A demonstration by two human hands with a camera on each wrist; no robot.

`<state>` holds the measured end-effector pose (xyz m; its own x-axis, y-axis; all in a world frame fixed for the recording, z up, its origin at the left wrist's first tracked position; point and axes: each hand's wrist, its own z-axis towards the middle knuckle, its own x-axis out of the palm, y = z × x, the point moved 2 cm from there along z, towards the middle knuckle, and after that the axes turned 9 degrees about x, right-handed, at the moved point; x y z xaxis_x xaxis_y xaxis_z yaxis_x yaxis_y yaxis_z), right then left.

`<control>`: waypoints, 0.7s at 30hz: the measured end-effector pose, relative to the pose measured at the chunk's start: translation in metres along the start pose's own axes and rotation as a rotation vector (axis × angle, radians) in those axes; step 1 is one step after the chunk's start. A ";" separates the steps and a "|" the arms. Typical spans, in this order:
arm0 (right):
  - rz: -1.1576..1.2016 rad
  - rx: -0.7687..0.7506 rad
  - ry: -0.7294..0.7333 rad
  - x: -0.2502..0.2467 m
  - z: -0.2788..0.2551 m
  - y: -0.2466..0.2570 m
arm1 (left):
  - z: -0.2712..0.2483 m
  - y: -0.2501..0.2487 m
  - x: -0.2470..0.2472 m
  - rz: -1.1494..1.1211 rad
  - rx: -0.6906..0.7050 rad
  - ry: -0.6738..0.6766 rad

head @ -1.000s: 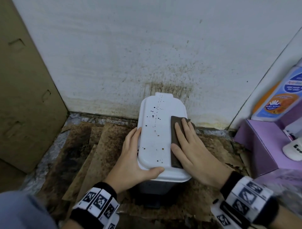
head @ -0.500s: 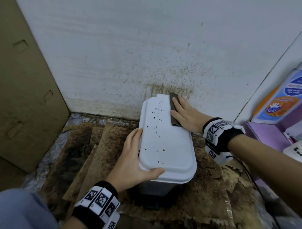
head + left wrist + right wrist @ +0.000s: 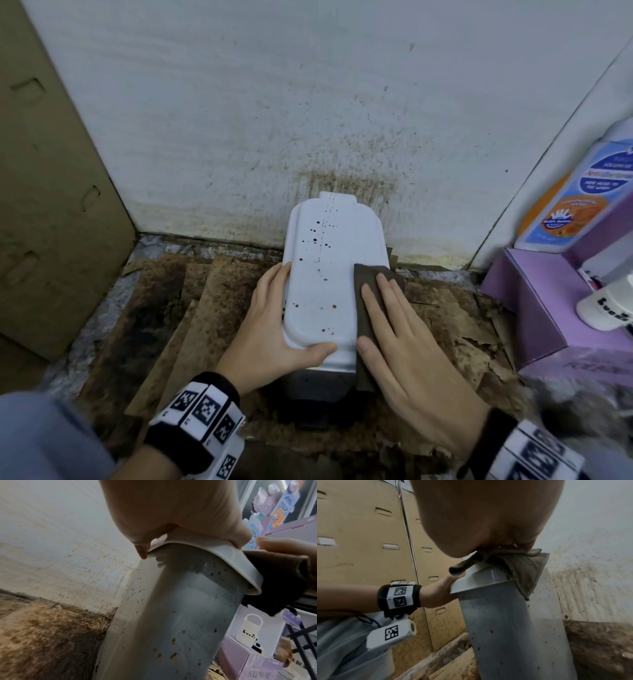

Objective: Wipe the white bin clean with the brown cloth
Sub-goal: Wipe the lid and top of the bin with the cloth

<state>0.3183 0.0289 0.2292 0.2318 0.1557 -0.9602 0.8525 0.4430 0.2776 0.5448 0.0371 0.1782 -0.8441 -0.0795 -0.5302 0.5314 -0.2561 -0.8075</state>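
Note:
The white bin (image 3: 325, 274) stands against the stained wall, its lid speckled with dark spots; its spotted side (image 3: 180, 615) (image 3: 513, 635) shows in both wrist views. My left hand (image 3: 274, 325) grips the lid's near left corner, thumb on top and fingers down the side. My right hand (image 3: 394, 329) lies flat with straight fingers, pressing the brown cloth (image 3: 368, 291) onto the lid's right edge. The cloth (image 3: 522, 572) (image 3: 274, 581) hangs over that edge.
Stained cardboard sheets (image 3: 191, 308) cover the floor around the bin. A tall cardboard box (image 3: 51, 205) stands at the left. At the right are a purple box (image 3: 534, 308), a white cup (image 3: 609, 308) and a blue and orange bottle (image 3: 575, 192).
My right hand has slid the brown cloth from the lid's far right corner back toward me along the right edge. My left hand has kept its hold on the lid.

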 end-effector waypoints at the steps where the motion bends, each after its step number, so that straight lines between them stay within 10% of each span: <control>1: -0.001 0.002 -0.003 0.002 -0.004 0.000 | 0.000 0.000 0.000 -0.003 -0.001 -0.001; 21: -0.146 0.047 0.221 -0.037 0.189 -0.031 | 0.002 0.001 -0.001 -0.061 -0.011 0.001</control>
<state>0.3718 -0.1569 0.2509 0.0010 0.2844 -0.9587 0.8916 0.4339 0.1297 0.5456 0.0355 0.1785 -0.8747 -0.0630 -0.4805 0.4799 -0.2502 -0.8409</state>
